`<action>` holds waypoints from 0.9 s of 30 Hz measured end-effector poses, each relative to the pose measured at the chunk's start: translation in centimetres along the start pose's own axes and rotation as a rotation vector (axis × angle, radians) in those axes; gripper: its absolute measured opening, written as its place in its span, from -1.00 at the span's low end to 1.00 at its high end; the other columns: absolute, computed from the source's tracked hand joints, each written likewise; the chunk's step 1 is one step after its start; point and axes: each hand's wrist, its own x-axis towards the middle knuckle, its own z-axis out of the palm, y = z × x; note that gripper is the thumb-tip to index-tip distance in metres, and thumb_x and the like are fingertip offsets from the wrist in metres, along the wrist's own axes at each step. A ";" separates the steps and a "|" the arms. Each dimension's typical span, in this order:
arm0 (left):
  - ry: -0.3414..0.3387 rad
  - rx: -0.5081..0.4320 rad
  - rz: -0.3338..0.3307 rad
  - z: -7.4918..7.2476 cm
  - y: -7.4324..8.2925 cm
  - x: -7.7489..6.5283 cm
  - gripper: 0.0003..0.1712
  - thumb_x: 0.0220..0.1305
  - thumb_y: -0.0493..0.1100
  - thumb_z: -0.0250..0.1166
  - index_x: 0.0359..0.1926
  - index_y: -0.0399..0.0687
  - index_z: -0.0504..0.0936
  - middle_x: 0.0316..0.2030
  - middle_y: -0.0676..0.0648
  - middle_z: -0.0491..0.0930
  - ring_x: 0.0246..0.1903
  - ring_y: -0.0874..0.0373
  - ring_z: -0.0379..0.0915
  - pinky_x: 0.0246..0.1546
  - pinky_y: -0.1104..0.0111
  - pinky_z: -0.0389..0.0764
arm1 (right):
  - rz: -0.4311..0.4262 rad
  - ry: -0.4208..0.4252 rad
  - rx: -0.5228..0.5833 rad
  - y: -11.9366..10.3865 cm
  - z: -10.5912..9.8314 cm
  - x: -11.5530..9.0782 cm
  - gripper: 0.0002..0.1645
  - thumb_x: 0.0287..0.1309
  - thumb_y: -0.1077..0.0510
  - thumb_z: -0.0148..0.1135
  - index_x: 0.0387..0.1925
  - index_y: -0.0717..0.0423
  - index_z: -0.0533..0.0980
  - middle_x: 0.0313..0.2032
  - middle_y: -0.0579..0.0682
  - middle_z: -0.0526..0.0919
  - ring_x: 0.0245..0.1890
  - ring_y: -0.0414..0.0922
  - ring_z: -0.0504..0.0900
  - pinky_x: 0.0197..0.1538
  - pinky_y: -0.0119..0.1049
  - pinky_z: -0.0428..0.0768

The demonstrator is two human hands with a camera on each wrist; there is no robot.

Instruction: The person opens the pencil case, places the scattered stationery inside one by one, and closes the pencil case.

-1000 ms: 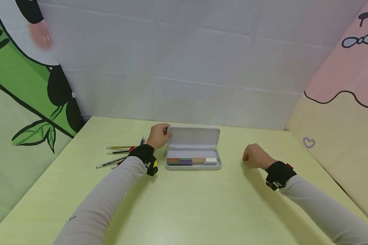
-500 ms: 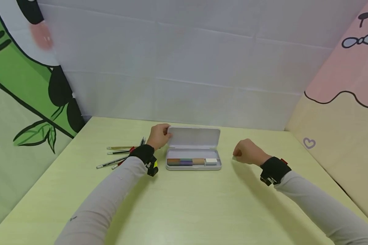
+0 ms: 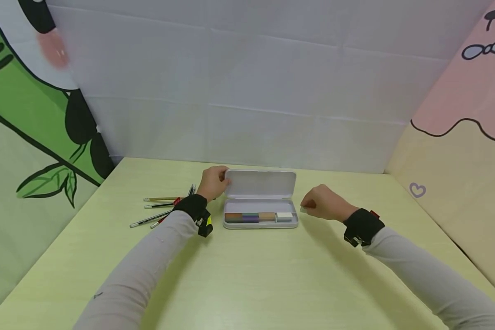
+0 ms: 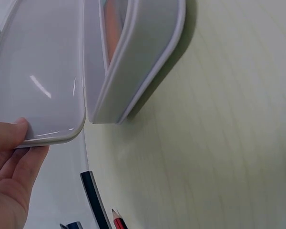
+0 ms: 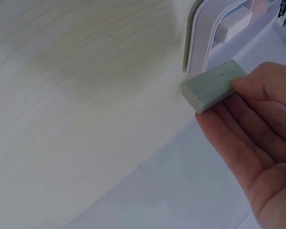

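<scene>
A white pencil case [image 3: 259, 205] stands with its lid [image 3: 261, 184] raised in the head view. My left hand [image 3: 212, 184] pinches the lid's left edge, thumb on the inner face and fingers behind, as the left wrist view shows. Inside the tray, a row of coloured blocks [image 3: 249, 217] lies along the front, with a white eraser [image 3: 283, 217] at the right end. My right hand [image 3: 326, 203] is just right of the case. Between its thumb and fingers it holds a pale green eraser [image 5: 213, 85], clear in the right wrist view.
Several pencils [image 3: 150, 220] lie loosely on the pale yellow table [image 3: 247, 275] left of the case, partly hidden by my left wrist. A white sheet [image 3: 247, 91] hangs behind the table, and printed cloths flank it on both sides.
My right hand has moved left toward the pencil case with the eraser. The left hand stays on the lid, and the case has not shifted.
</scene>
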 end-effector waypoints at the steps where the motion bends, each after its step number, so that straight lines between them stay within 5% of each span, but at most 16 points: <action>1: 0.002 0.001 0.004 0.0 -0.1 0.0 -0.70 0.23 -0.38 0.23 0.00 -0.31 0.63 -0.28 -0.29 0.66 -0.28 -0.08 0.57 -0.22 0.20 0.57 | -0.010 0.000 0.002 -0.2 0.1 0.2 -0.89 -0.02 0.39 0.33 -0.40 0.24 0.72 -0.45 0.08 0.76 -0.55 -0.28 0.61 -0.40 -0.46 0.57; 15: -0.012 -0.011 -0.018 0.1 0.0 -0.1 -0.69 0.24 -0.38 0.22 0.01 -0.31 0.62 -0.22 -0.31 0.68 -0.21 -0.12 0.61 -0.16 0.14 0.61 | -0.101 0.008 0.028 -2.2 1.3 1.7 -0.84 -0.01 0.46 0.28 -0.42 0.24 0.71 -0.51 0.03 0.73 -0.55 -0.33 0.47 -0.41 -0.49 0.47; 22: -0.012 -0.013 0.004 0.1 -0.3 0.2 -0.72 0.24 -0.38 0.22 -0.02 -0.31 0.63 -0.25 -0.31 0.68 -0.24 -0.11 0.61 -0.20 0.16 0.61 | -0.125 -0.017 0.029 -2.8 1.8 2.5 -0.70 -0.05 0.49 0.21 -0.72 0.14 0.47 -0.67 -0.20 0.14 -0.61 -0.33 0.03 -0.48 -0.49 0.07; 27: -0.021 -0.021 -0.001 0.2 -0.6 0.4 -0.70 0.24 -0.38 0.23 0.01 -0.31 0.62 -0.22 -0.31 0.69 -0.21 -0.11 0.63 -0.17 0.15 0.63 | -0.125 -0.026 0.020 -3.0 2.1 2.8 -0.65 -0.06 0.49 0.21 -0.76 0.11 0.40 -0.67 -0.21 0.09 -0.62 -0.33 0.00 -0.49 -0.49 0.04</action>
